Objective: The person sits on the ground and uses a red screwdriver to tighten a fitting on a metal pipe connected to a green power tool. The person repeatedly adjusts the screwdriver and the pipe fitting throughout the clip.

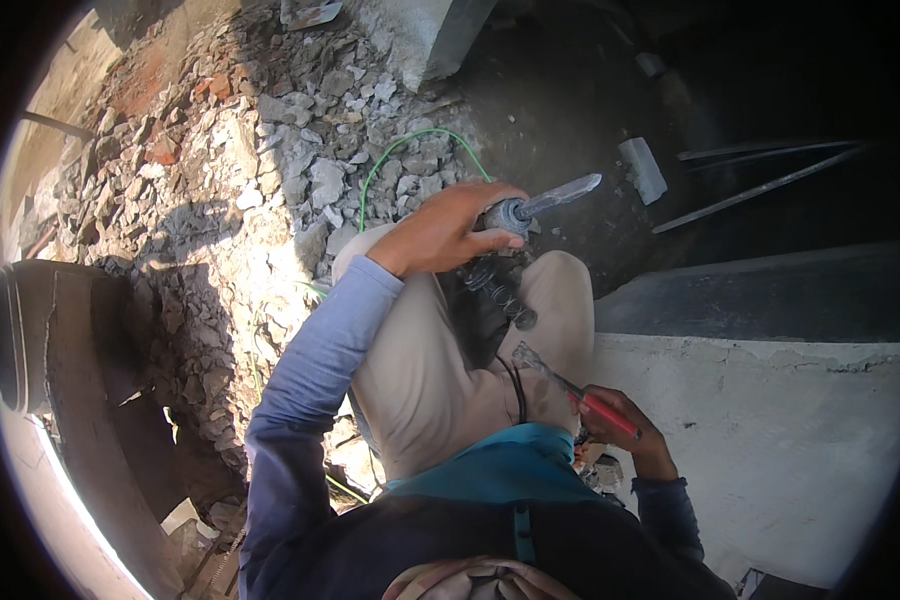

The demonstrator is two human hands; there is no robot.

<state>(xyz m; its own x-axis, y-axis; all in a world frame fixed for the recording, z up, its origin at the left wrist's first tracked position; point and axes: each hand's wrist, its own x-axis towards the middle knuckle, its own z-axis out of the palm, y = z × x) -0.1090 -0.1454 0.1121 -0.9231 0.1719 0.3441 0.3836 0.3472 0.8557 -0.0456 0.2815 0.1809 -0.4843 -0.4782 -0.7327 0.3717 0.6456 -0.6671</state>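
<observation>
My left hand point(450, 228) is wrapped round a dusty grey cylindrical tool head point(508, 218), held above my knees. A pale, pointed chisel bit point(565, 195) sticks out of it to the right. Just below, a dark coil spring point(510, 302) and other black parts show between my thighs; how they join the tool head is partly hidden. Down by my right thigh, my right hand point(620, 425) grips a red-handled tool point(608, 412) with a thin dark shaft. Its greyish tip points up and left, toward the spring; the tip's exact kind is unclear.
Broken concrete rubble point(210, 150) covers the ground ahead and left. A green cable point(410, 138) loops behind my left hand; a black cord point(517, 385) lies between my legs. A concrete ledge point(760, 430) stands at right, with metal bars point(760, 185) and a pale block point(643, 170) beyond.
</observation>
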